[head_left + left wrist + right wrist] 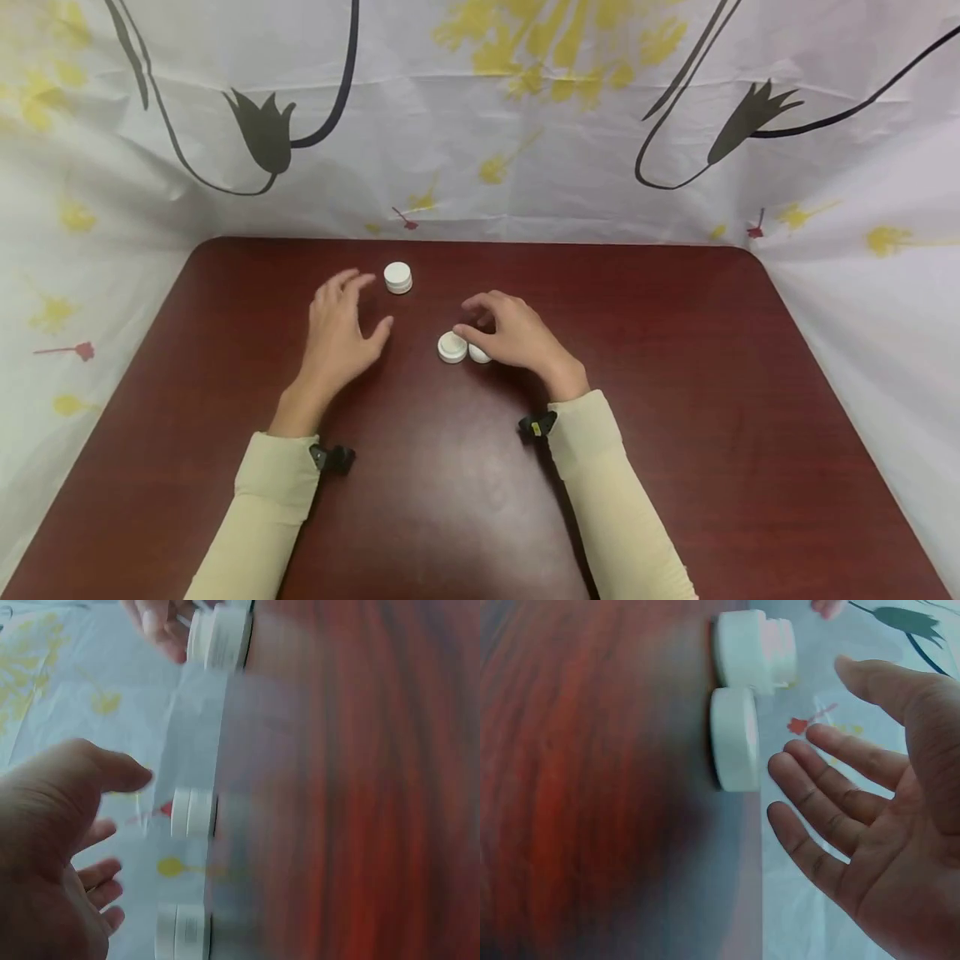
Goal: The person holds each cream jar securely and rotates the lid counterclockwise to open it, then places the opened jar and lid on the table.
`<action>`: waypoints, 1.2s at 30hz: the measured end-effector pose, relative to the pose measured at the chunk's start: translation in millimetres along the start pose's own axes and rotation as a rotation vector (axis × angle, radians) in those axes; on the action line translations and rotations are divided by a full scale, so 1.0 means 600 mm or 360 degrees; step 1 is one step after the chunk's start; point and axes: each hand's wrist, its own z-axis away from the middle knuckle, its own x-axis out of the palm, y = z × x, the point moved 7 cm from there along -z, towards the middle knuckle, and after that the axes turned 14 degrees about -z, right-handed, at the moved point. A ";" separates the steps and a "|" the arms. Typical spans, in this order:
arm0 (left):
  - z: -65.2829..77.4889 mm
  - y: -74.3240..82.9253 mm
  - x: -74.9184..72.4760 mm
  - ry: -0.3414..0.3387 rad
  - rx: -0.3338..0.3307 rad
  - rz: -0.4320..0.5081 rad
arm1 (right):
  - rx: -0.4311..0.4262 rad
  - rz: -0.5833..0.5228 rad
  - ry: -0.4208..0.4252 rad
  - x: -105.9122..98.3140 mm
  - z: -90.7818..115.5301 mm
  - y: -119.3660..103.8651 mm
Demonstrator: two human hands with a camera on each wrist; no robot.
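An uncapped white jar stands on the table, its threaded neck showing in the right wrist view. Right beside it lies a round white lid, partly covered by the right hand in the head view. My right hand hovers over the lid and jar with loosely bent fingers, holding nothing. My left hand is held over the table with thumb and fingers spread, also holding nothing. Just past its fingertips stands a capped white jar. Another capped jar appears in the left wrist view, hidden behind the left hand from the head.
The dark red wooden table has rounded far corners. A white cloth with yellow blots and dark flowers hangs behind and along both sides. Each sleeve cuff carries a small black wrist camera.
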 end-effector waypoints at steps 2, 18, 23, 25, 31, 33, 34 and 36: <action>-0.007 -0.022 -0.004 -0.0003 -0.0080 -0.0063 | -0.0020 -0.0017 0.0020 0.004 -0.006 -0.002; -0.001 -0.100 -0.003 -0.0111 -0.0470 -0.0100 | -0.0084 -0.0201 0.0021 0.017 -0.012 -0.014; 0.000 -0.101 -0.001 -0.0107 -0.0475 -0.0136 | -0.0047 -0.0293 0.0062 0.009 -0.006 -0.013; 0.002 -0.097 -0.001 -0.0110 -0.0468 -0.0145 | -0.0034 -0.0319 0.0070 0.007 -0.004 -0.012; 0.004 -0.067 0.001 -0.0099 -0.0428 -0.0072 | -0.0053 -0.0323 0.0074 0.003 0.002 -0.014; 0.003 -0.053 0.003 -0.0104 -0.0410 -0.0034 | -0.0064 -0.0321 0.0079 0.001 0.004 -0.015; 0.003 -0.045 0.004 -0.0106 -0.0397 -0.0019 | -0.0065 -0.0324 0.0084 0.000 0.004 -0.014; 0.000 -0.031 0.004 -0.0106 -0.0368 0.0006 | -0.0070 -0.0327 0.0098 -0.003 0.006 -0.014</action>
